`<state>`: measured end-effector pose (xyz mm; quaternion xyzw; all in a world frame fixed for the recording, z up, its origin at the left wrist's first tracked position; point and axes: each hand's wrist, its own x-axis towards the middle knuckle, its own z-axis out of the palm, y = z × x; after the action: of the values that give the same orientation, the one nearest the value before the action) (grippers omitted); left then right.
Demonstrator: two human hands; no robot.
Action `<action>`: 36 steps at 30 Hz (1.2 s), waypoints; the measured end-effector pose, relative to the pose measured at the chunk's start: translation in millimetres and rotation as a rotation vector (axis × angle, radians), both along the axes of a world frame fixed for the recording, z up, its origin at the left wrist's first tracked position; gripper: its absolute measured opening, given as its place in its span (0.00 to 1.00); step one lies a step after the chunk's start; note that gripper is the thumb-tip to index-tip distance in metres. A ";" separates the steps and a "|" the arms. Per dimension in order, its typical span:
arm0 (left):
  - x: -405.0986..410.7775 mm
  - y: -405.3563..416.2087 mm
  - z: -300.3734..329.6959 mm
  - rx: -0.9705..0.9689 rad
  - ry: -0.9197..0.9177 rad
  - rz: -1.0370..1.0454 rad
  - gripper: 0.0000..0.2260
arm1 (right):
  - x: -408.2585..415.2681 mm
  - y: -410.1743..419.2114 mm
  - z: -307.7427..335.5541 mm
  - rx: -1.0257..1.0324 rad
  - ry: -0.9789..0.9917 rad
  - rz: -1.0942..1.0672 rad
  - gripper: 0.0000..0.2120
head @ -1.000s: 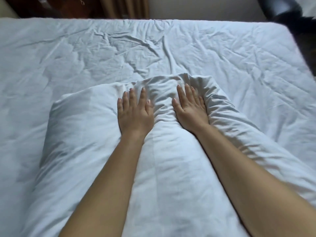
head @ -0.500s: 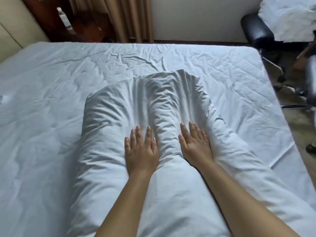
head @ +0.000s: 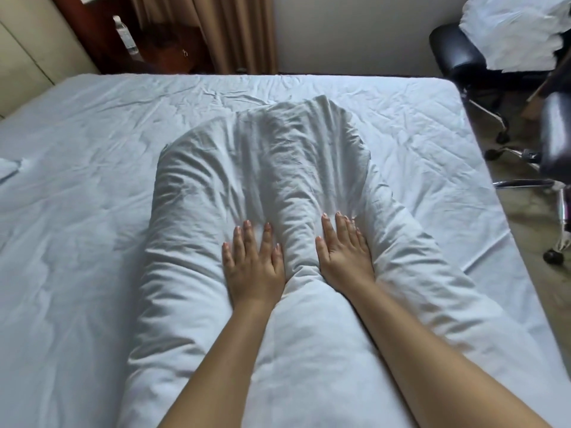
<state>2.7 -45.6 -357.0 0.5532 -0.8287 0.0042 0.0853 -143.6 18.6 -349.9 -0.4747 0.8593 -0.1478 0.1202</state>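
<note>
White duvet (head: 278, 156), bundled lengthwise along the bed (head: 92, 156) and pressed from above by both grips. The left grip (head: 253, 267) and right grip (head: 344, 251) are laid flat on it, fingers straight and slightly apart, clamped on nothing. A raised fold of the duvet is enclosed between them, and its near part is partly hidden by the forearms. Far ahead of the grips a curtain (head: 216, 29) and a water bottle (head: 125, 34) are seen. Well right of the right grip, past the bed edge, a black chair (head: 457, 57) is loaded with white linen (head: 513, 32).
</note>
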 end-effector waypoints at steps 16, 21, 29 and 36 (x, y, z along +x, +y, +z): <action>0.4 19.4 -25.8 -0.063 0.021 0.007 0.24 | 12.6 15.1 -19.1 -0.052 0.059 -0.005 0.39; 28.0 86.4 1.2 0.030 0.069 -0.025 0.23 | 38.7 82.9 15.3 0.033 0.006 0.040 0.37; 106.7 206.4 33.3 0.290 -0.150 -0.100 0.24 | 104.5 214.5 31.9 0.087 0.009 0.113 0.27; 163.7 215.0 70.4 0.500 -0.378 -0.358 0.24 | 111.1 242.2 58.4 0.283 0.020 0.249 0.32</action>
<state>166.4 169.5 -286.5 0.3927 -0.8889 -0.1113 -0.2081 -32.4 260.8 -291.5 -0.5572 0.8072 -0.0048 0.1946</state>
